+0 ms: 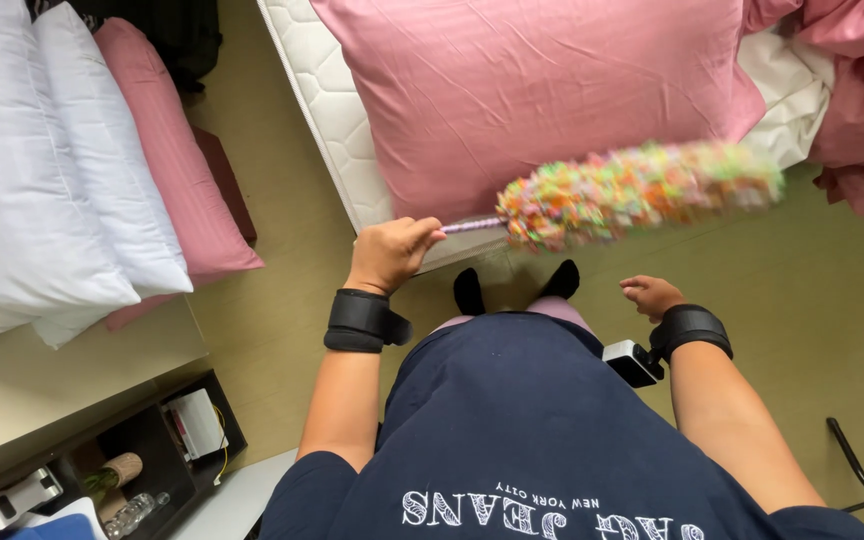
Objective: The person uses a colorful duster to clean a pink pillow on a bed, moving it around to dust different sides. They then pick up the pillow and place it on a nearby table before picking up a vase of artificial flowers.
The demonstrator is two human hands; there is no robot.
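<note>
My left hand [389, 253] is closed around the thin purple handle of a multicoloured fluffy duster [642, 190]. The duster's head stretches to the right, blurred, over the lower edge of a large pink pillow [542, 90] that lies on a white quilted mattress [337, 120]. My right hand [649, 295] hangs near my waist with fingers loosely curled and nothing in it. Both wrists wear black straps, and a small camera sits on the right one. My feet in black socks stand on the floor below the mattress edge.
Two white pillows [42, 170] and a pink one [167, 150] are stacked at the left on a cream surface. A dark shelf unit [142, 450] at the lower left holds small items. Crumpled pink bedding [862, 110] lies at the upper right. The floor is olive green carpet [822, 310].
</note>
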